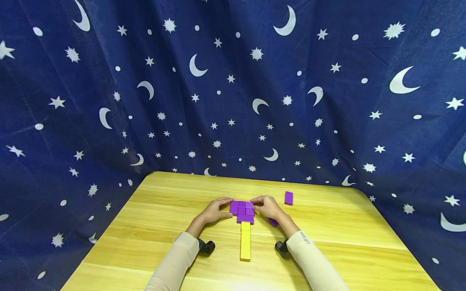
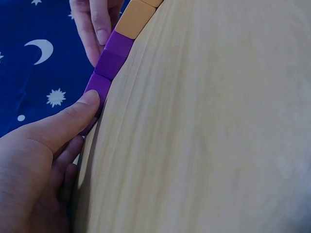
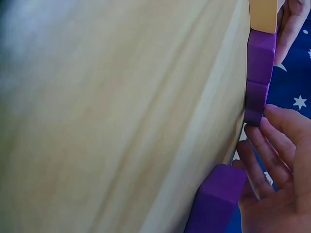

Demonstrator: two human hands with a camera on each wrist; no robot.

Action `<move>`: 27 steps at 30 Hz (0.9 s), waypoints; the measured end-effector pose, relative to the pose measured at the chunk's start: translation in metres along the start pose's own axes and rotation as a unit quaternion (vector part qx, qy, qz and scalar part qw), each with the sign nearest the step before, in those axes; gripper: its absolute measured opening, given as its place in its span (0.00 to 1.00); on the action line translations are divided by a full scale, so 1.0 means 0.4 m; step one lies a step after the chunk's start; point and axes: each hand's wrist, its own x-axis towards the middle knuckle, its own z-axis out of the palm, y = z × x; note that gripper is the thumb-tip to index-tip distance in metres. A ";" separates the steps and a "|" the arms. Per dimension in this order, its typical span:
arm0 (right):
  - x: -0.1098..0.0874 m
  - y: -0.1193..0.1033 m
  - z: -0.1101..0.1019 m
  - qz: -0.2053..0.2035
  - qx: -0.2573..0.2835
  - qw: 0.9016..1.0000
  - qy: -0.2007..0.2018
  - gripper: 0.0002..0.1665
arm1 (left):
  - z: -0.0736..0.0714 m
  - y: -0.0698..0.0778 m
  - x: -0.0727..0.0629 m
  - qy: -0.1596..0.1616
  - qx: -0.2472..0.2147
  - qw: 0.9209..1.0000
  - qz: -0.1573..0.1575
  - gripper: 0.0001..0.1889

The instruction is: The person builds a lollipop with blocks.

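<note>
Purple blocks lie side by side in a flat cluster on the table, with a wide purple block [image 1: 245,218] at its near side. My left hand [image 1: 213,211] pinches the left purple block [image 1: 234,207], thumb on its near side and a finger at the far side. Across the cluster, my right hand [image 1: 270,208] holds the right purple block [image 1: 249,205] between thumb and fingers. The right wrist view shows that thumb at the edge of a purple block [image 3: 256,103]. A short yellow block [image 1: 245,225] and a long yellow one [image 1: 245,244] extend toward me.
One loose purple block [image 1: 289,198] lies beyond my right hand. Another purple block [image 1: 273,222] is partly hidden beneath my right wrist. The wooden table [image 1: 153,226] ends at a dark blue curtain [image 1: 233,101] with moons and stars.
</note>
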 end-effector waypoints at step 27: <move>-0.011 -0.011 0.000 -0.005 0.015 1.000 -0.013 0.22 | -0.001 0.002 -0.002 0.000 -0.005 1.000 -0.002 0.33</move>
